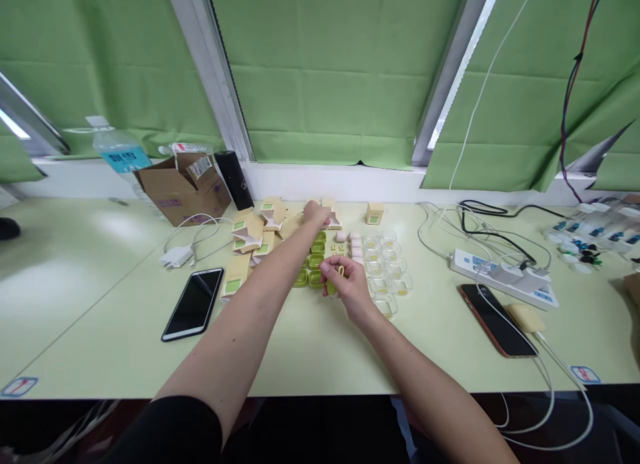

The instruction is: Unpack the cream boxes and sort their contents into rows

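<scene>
My left hand reaches to the far side, beside the small beige cartons; its fingers are mostly hidden, so I cannot tell what it grips. Nearer to me, my right hand pinches a small green case with a yellow loop on it. Green square cups stand in rows just left of this hand. Beyond it lie small yellow clips and pale pink blocks. Clear plastic covers with yellow spots are lined up at its right. Opened cartons crowd under and behind my left forearm.
At left are a phone, a white charger, a cardboard box, a black cylinder and a bottle. On the right lie a power strip, another phone and loose cables. One closed carton stands at the back.
</scene>
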### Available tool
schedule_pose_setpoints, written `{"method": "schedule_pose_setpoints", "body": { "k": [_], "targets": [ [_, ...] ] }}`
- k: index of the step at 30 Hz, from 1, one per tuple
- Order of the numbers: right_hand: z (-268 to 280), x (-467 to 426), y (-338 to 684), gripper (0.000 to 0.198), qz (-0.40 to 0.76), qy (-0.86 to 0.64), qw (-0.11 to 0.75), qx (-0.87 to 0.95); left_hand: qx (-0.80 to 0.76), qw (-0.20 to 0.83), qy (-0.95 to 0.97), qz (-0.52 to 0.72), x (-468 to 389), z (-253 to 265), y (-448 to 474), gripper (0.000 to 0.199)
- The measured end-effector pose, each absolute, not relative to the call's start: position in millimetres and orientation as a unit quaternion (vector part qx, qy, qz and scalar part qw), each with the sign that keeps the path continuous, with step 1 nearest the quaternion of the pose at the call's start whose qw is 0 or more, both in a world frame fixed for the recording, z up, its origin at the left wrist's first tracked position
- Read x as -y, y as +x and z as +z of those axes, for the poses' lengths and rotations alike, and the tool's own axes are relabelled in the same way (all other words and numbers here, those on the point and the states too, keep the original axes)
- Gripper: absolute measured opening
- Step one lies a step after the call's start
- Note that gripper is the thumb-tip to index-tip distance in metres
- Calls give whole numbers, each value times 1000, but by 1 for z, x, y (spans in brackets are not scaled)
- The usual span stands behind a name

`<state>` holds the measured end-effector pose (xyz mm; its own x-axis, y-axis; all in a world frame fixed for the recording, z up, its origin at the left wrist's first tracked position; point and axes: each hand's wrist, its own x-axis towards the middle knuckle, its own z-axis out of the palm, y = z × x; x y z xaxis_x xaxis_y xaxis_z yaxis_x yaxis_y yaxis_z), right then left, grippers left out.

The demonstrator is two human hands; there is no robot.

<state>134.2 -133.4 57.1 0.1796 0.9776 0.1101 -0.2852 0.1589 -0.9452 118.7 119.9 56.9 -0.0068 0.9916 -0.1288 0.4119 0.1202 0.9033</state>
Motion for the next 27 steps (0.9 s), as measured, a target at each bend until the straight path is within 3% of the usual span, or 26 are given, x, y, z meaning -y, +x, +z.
{"method": "schedule_pose_setpoints", "body": {
  "k": [9,12,17,20,27],
  "targets": [
    [55,130,140,50,574,-389,653,304,-483,456,598,449,-53,85,62,30],
    [57,128,143,52,636,-347,644,247,-319,439,694,473,-4,79,28,31],
    [66,133,146,49,699,-254,627,235,-184,397,795,420,51,63,-20,39],
    [66,133,149,62,692,-236,626,271,-173,381,807,417,57,54,-32,41],
    [55,128,155,65,614,-309,632,358,-150,325,829,429,60,44,-33,48]
  ]
}}
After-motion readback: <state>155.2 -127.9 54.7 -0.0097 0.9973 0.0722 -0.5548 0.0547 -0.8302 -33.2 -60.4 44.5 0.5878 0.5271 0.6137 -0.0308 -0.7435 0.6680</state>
